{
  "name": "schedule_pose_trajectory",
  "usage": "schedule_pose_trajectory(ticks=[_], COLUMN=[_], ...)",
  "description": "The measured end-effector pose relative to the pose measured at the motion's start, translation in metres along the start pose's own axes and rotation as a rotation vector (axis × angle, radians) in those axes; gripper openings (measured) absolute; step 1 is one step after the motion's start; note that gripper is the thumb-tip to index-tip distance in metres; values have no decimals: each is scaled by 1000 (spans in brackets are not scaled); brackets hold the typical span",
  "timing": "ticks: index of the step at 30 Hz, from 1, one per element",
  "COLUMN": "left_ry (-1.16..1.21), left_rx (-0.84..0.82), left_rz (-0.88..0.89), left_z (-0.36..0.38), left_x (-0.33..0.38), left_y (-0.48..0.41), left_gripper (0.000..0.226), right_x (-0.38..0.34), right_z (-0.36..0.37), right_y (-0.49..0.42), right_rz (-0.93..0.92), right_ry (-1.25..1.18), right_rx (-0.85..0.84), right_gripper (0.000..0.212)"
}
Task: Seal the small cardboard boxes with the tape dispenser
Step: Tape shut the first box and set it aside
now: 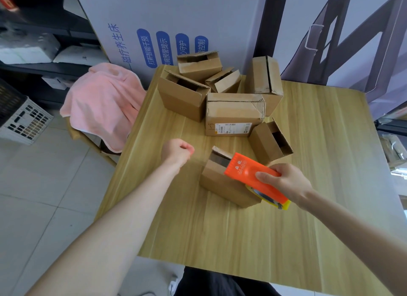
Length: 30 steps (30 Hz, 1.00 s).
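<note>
**When sealing starts, steady first**

While the right hand (284,183) grips the orange dispenser (248,172) over the near box (220,185), the left hand (177,151) hangs clenched and empty just left of it. Better to press the flaps (221,152) flat with it, so the seal runs straight. More boxes (233,110), several open, wait at the table's (242,240) far side.

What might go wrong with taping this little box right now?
1. The left hand is a closed fist off to the side, not on the nearest box. The box may slide or tip when the tape dispenser in the right hand drags across it.
2. A flap at the box's far end sticks up, so tape might go on over a gap or crease.
</note>
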<state>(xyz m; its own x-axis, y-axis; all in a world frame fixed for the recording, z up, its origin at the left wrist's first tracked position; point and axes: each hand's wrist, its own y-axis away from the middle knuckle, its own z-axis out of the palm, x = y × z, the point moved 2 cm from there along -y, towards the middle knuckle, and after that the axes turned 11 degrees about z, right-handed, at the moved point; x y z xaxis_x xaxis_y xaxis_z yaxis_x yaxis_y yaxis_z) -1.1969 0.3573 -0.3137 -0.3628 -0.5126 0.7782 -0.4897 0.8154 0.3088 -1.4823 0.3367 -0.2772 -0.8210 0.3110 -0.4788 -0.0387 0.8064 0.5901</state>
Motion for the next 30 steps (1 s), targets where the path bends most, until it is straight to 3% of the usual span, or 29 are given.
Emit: schedule_pose_trajectory(ticks=[8,13,22,30], left_ry=[-27,-45,-21,-20], left_rx=[86,77,69,36], left_rz=[205,286,329,249], left_z=[-6,-19,-13,-6], left_x=[15,30,45,25], left_y=[-3,-5,-13,-16], left_gripper=[12,12,11,12], right_x=[5,4,0,-4], right_z=[4,-2,-23,-10], right_y=[-2,5,-9,-20], right_rz=[10,-36,7,49], right_ry=[-67,-211,-256,-72], right_rx=[22,12,26,0], right_gripper=[55,46,46,54])
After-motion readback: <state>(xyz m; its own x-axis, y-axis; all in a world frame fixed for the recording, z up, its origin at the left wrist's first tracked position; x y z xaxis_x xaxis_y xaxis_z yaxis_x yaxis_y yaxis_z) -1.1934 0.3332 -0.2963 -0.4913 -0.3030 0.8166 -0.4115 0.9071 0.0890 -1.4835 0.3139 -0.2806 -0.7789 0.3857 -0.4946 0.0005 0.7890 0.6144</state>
